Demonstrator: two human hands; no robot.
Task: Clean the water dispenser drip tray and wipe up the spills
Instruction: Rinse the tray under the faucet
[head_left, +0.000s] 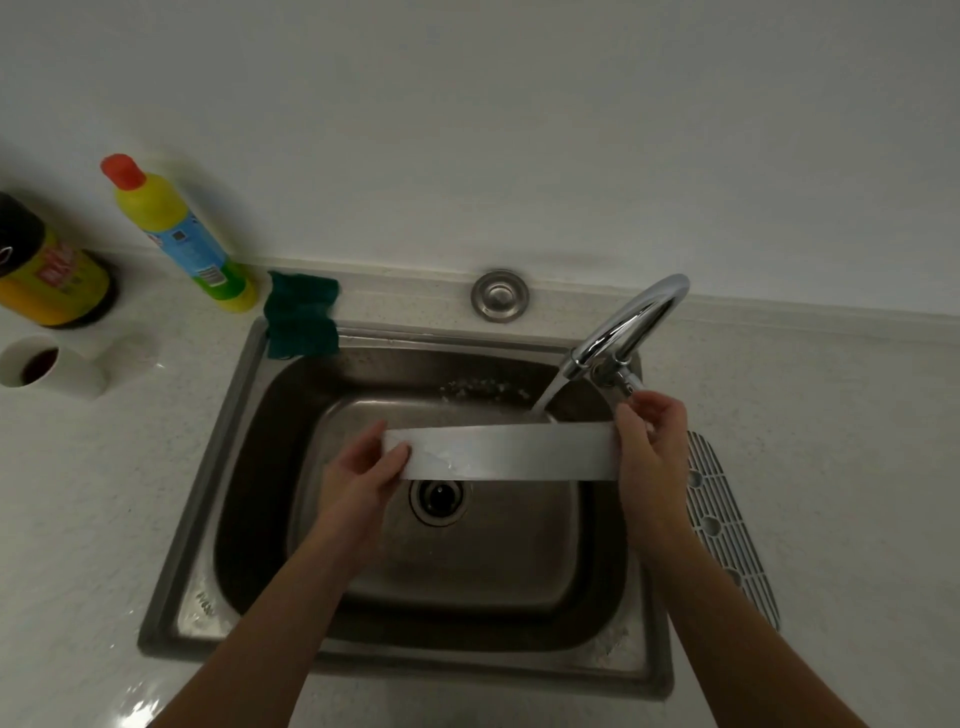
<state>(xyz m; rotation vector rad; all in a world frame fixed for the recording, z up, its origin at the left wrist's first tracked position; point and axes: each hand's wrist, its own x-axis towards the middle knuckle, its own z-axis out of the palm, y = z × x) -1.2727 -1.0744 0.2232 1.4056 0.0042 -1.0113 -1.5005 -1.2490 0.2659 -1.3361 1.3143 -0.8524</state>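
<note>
I hold a long white drip tray (506, 451) level over the steel sink (249, 415), one end in each hand. My left hand (363, 467) grips its left end with the thumb on the front wall. My right hand (652, 441) grips its right end, just below the tap lever. Water runs from the chrome tap (631, 325) down behind the tray's right part. The tray's slotted grey grille (719, 514) lies on the counter to the right of the sink.
A green sponge cloth (301, 314) hangs over the sink's back left rim. On the counter at left stand a yellow detergent bottle (174, 231), a dark bottle with a yellow label (47, 270) and a white cup (49, 366) with dark liquid. The drain (439, 501) is open.
</note>
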